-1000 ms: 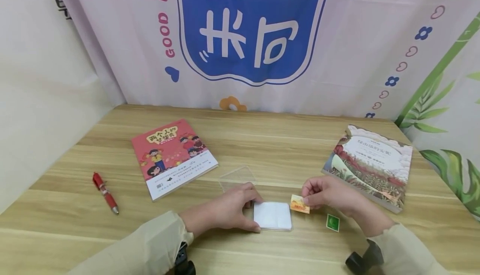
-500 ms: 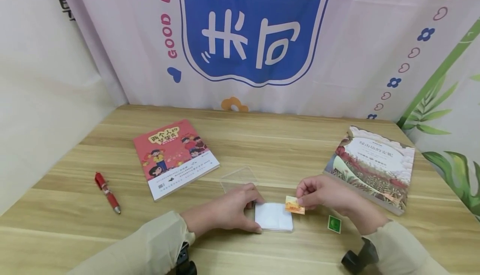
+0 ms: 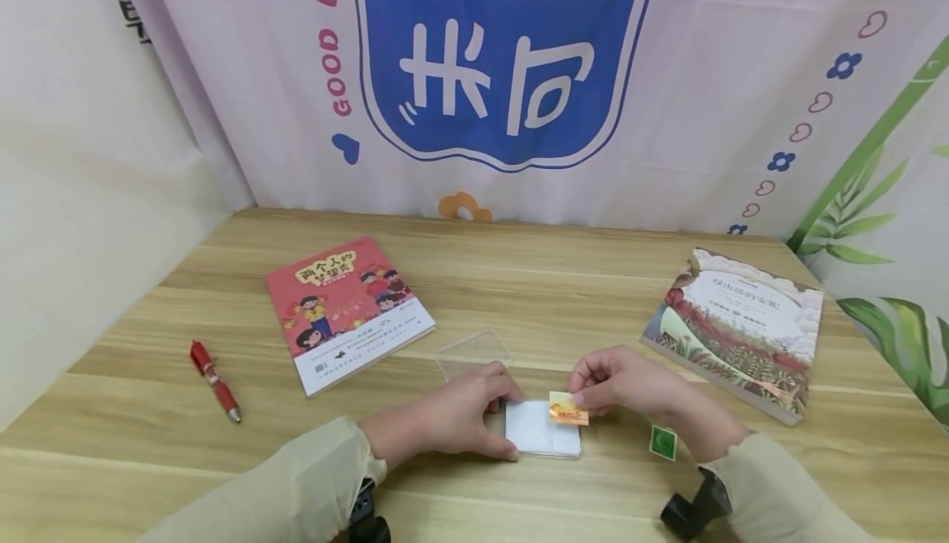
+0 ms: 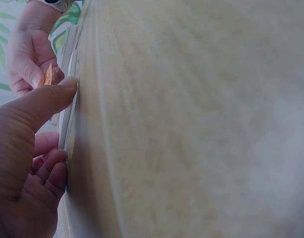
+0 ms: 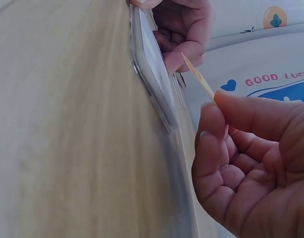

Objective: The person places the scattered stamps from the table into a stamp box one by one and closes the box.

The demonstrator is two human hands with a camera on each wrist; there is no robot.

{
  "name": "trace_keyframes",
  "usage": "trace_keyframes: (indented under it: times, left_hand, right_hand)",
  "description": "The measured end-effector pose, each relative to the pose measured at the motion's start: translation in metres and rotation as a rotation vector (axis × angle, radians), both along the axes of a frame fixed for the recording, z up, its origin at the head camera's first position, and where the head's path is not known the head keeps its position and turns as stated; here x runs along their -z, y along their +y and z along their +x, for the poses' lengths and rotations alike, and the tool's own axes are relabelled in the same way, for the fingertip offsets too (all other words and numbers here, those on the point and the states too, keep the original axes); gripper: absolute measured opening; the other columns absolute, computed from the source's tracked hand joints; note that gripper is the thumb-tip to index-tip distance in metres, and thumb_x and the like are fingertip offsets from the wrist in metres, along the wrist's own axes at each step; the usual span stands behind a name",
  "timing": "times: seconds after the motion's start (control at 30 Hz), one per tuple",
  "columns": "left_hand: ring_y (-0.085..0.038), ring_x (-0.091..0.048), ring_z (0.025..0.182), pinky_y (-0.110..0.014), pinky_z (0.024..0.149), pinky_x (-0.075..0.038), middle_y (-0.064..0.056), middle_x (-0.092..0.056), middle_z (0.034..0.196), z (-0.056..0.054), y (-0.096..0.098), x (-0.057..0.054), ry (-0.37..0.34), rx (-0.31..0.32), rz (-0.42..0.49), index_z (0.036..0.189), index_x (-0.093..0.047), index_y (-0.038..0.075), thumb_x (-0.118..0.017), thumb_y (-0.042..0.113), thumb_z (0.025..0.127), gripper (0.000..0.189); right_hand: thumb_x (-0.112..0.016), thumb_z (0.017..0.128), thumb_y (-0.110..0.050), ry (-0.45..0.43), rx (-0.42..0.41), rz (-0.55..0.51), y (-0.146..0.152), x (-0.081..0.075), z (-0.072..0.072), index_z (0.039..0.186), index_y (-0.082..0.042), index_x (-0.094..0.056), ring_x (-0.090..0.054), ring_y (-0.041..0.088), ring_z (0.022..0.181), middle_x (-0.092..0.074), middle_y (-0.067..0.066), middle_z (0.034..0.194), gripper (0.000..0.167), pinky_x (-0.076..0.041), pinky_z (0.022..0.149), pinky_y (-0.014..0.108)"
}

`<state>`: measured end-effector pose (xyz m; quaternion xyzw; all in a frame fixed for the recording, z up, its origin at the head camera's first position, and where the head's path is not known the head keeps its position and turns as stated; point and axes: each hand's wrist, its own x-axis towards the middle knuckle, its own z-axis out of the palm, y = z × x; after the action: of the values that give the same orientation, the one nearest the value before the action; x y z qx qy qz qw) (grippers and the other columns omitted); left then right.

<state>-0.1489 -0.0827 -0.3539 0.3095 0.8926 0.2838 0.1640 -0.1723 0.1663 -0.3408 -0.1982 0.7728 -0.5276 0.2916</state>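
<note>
A small flat clear case with a white lining (image 3: 530, 436) lies on the table in the head view. My left hand (image 3: 460, 415) holds it by its left end, thumb on the near edge and fingers at the far edge. Between thumb and index finger, my right hand (image 3: 626, 385) pinches a small yellow-orange stamp (image 3: 567, 411). Seen from the right wrist, the stamp (image 5: 199, 77) is held edge-on, apart from the case (image 5: 154, 74). A green stamp (image 3: 663, 442) with a pale border lies on the table near the right wrist, partly covered by it.
Behind the left hand lies a clear square lid (image 3: 470, 352). A red book (image 3: 344, 312) is at the back left, another illustrated book (image 3: 734, 329) at the right. A red pen (image 3: 215, 382) lies far left. Printed cloth (image 3: 489, 73) hangs behind the wooden table.
My right hand has moved left with the orange stamp, from beside the case to above its right part. The left hand keeps its hold on the case.
</note>
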Motion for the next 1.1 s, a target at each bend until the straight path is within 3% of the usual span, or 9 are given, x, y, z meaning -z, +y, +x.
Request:
trace_keyframes:
  times: [0.47, 1.1]
  left_hand:
    - [-0.006, -0.045, 0.085, -0.017, 0.074, -0.041, 0.008, -0.046, 0.094, 0.0, 0.0, 0.0, -0.02, 0.002, 0.014, 0.109, -0.061, 0.012, -0.081, 0.031, 0.069, 0.048]
    - [-0.006, -0.045, 0.084, -0.017, 0.074, -0.041, 0.008, -0.046, 0.093, 0.0, -0.001, 0.0, -0.021, 0.002, 0.027, 0.109, -0.061, 0.012, -0.081, 0.029, 0.07, 0.047]
  right_hand:
    - [-0.065, 0.082, -0.007, -0.056, 0.02, -0.005, -0.007, 0.007, 0.001, 0.087, 0.007, -0.059, -0.05, 0.009, 0.063, -0.056, 0.0, 0.072, 0.016, -0.044, 0.058, 0.023]
    - [-0.066, 0.08, -0.004, -0.079, 0.022, 0.019, -0.019, 0.0, 0.006, 0.089, 0.01, -0.06, -0.053, 0.01, 0.065, -0.058, 0.002, 0.074, 0.018, -0.047, 0.059, 0.022]
